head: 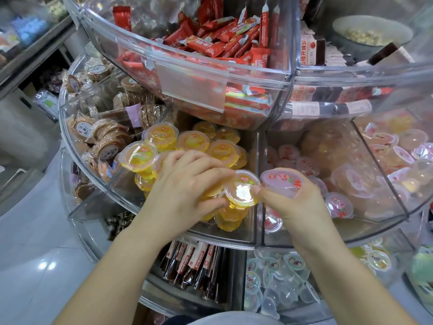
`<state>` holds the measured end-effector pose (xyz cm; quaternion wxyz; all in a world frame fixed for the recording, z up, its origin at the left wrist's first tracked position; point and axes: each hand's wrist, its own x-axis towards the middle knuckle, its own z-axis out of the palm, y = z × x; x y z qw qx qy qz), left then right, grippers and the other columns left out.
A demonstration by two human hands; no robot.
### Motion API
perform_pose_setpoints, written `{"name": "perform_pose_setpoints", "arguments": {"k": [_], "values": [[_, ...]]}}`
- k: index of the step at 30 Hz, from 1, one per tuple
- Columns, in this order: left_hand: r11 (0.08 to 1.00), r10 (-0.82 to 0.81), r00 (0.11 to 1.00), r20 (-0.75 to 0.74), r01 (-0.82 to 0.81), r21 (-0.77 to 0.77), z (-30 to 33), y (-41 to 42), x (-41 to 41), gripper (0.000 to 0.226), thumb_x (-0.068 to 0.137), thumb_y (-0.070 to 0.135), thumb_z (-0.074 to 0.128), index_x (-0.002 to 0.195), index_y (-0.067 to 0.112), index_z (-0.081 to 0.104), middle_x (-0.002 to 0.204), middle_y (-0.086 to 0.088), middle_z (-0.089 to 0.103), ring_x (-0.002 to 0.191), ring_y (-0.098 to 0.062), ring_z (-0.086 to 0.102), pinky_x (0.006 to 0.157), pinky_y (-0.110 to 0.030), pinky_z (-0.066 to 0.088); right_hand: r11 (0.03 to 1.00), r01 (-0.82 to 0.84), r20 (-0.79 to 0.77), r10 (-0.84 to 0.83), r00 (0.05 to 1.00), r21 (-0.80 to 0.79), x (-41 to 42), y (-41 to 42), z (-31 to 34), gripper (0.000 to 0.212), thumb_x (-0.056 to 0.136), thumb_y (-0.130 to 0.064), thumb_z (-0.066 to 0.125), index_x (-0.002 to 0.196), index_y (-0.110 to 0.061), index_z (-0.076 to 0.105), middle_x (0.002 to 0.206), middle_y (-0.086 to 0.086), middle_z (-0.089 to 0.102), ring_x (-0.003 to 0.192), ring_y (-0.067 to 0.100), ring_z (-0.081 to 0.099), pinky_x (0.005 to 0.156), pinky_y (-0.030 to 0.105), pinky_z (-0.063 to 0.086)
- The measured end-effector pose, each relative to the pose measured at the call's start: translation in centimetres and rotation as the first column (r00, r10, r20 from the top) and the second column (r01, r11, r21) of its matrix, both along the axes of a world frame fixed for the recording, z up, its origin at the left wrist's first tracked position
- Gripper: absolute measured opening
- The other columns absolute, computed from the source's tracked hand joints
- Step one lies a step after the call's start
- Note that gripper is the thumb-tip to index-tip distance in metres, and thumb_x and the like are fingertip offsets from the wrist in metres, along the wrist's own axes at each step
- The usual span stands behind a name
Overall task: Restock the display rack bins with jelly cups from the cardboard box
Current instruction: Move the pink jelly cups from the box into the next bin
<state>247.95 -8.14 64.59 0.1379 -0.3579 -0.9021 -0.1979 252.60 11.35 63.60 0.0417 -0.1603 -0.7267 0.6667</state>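
Note:
My left hand (187, 186) reaches into the clear middle-tier bin (164, 221) of yellow jelly cups and holds one yellow cup (242, 190) between thumb and fingers at the bin's right side. My right hand (295, 202) grips a pink jelly cup (281, 181) just over the divider, above the neighbouring bin (328, 233) of pink cups. More yellow cups (194, 141) are heaped behind my left hand. The cardboard box is out of view.
An upper clear bin (210, 73) of red wrapped bars overhangs the jelly bins. Round cake packs (105, 141) fill the bin to the left. Below sit dark stick packs (196, 266) and clear jelly cups (276, 277). Grey floor (35, 266) lies at left.

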Motion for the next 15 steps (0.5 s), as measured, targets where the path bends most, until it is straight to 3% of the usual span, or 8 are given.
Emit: {"name": "perform_pose_setpoints", "arguments": {"k": [3,6,12,15], "values": [[0.999,0.01,1.0,0.015,-0.011,0.045,-0.18,-0.39,-0.03,0.03,0.072,0.03,0.078,0.097,0.015,0.072,0.1,0.002,0.069,0.095,-0.023,0.063,0.083,-0.038,0.041,1.0,0.019,0.023,-0.018,1.0,-0.023,-0.11,0.01,-0.16,0.032,0.063,-0.025,0.082,0.088,-0.034,0.064,0.086,-0.008,0.072,0.081,0.005,0.066,0.057,0.013,0.046],[0.997,-0.004,0.999,0.04,0.001,0.08,-0.18,-0.51,0.02,0.027,0.079,0.033,0.067,0.096,0.012,0.072,0.1,0.001,0.069,0.094,-0.023,0.064,0.075,-0.043,0.049,0.999,0.036,0.021,-0.035,0.999,-0.034,-0.26,0.01,-0.17,0.032,0.064,-0.021,0.081,0.088,-0.033,0.064,0.086,-0.009,0.071,0.082,0.005,0.066,0.06,0.014,0.046],[1.0,-0.007,0.999,0.039,0.007,0.018,-0.21,-0.43,0.05,0.036,0.072,0.028,0.08,0.104,0.015,0.071,0.102,-0.002,0.067,0.095,-0.025,0.062,0.076,-0.045,0.049,1.0,0.017,0.009,-0.016,1.0,-0.013,-0.27,-0.14,-0.07,0.03,0.064,-0.021,0.082,0.085,-0.032,0.063,0.078,-0.015,0.07,0.071,-0.006,0.064,0.049,0.005,0.043],[1.0,-0.007,0.999,0.032,0.007,0.003,-0.17,-0.39,0.19,0.037,0.071,0.031,0.077,0.104,0.016,0.07,0.103,-0.002,0.066,0.097,-0.025,0.061,0.077,-0.043,0.048,1.0,0.007,0.011,-0.007,1.0,-0.009,-0.19,-0.04,-0.07,0.03,0.064,-0.024,0.082,0.085,-0.033,0.063,0.077,-0.019,0.07,0.069,-0.008,0.063,0.049,0.006,0.043]]}}
